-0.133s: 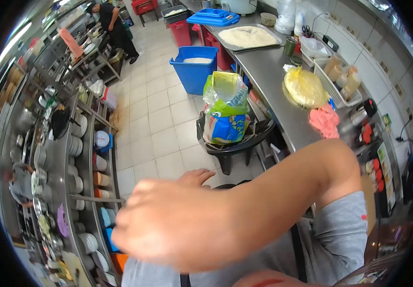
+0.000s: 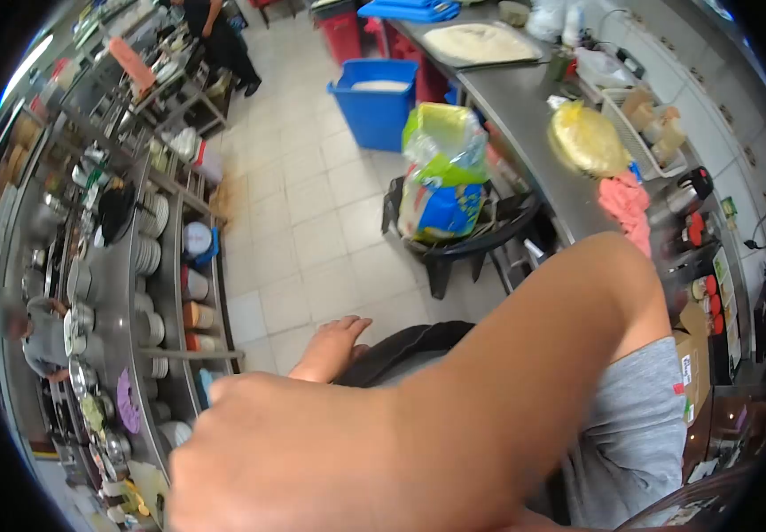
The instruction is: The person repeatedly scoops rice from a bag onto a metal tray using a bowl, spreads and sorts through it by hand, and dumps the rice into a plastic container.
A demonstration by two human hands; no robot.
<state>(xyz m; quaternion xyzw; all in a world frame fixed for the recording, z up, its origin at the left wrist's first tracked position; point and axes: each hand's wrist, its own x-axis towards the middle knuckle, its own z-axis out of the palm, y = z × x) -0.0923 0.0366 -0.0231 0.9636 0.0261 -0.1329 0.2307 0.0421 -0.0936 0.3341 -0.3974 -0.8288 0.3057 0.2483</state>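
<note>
My right forearm [image 2: 525, 355] crosses the view from the right, very near the camera. At its end my right hand [image 2: 259, 452] shows its back and knuckles at lower left; its fingers are smeared and mostly out of sight, so I cannot tell whether it holds anything. Behind it, my left hand [image 2: 340, 344] reaches out over the tiled floor, fingers extended, with nothing seen in it. Ahead, an opened plastic sack [image 2: 443, 199] with a yellow container [image 2: 441, 126] in its mouth rests on a black stool [image 2: 463, 250], apart from both hands.
On the right, a steel counter [image 2: 525, 146] carries a tray of white grains or powder [image 2: 480, 43], a yellow bag [image 2: 587, 140], a pink cloth [image 2: 627, 206] and a bottle basket [image 2: 658, 146]. A blue bin [image 2: 374, 111] stands beyond the stool. Dish shelves [image 2: 148, 257] line the left; a person [image 2: 214, 40] stands far off.
The view has tilted down, so the room sits higher and slightly right. My right hand has moved lower and left in view; more of my left hand shows.
</note>
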